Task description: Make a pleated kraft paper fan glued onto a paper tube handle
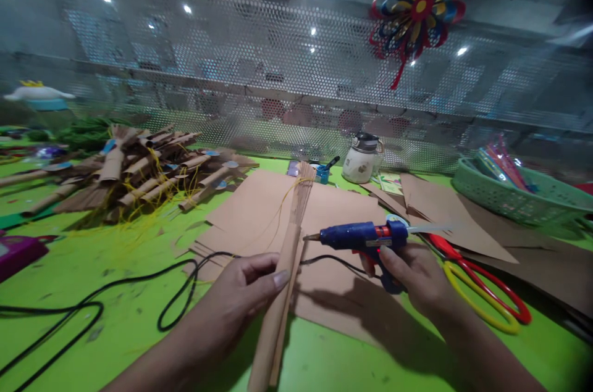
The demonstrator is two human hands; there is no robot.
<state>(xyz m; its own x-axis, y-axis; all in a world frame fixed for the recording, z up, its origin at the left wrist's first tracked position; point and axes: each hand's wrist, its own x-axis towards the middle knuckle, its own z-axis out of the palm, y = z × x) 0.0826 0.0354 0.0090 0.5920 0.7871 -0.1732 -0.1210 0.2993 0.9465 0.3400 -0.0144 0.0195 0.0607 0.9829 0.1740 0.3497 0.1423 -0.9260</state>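
Observation:
My left hand (252, 287) is closed around a rolled brown paper tube (283, 275), its thumb lying along the side. The tube's far end is a pleated paper fan tied with thin yellow string. In my right hand (419, 275) is a blue hot glue gun (359, 236), gripped by its handle, with a clear glue stick (430, 229) poking out of the back. The gun's nozzle points left, right beside the tube's edge; whether it touches I cannot tell. Under both hands lie flat sheets of brown paper (250, 200).
A heap of similar paper pieces (152, 173) with yellow string lies at left. Red and yellow scissors (482, 287) are right of my right hand. A green basket (509, 197), a white jar (360, 160) and a perforated metal screen (222, 71) stand behind. A black cord (115, 284) loops across the green table.

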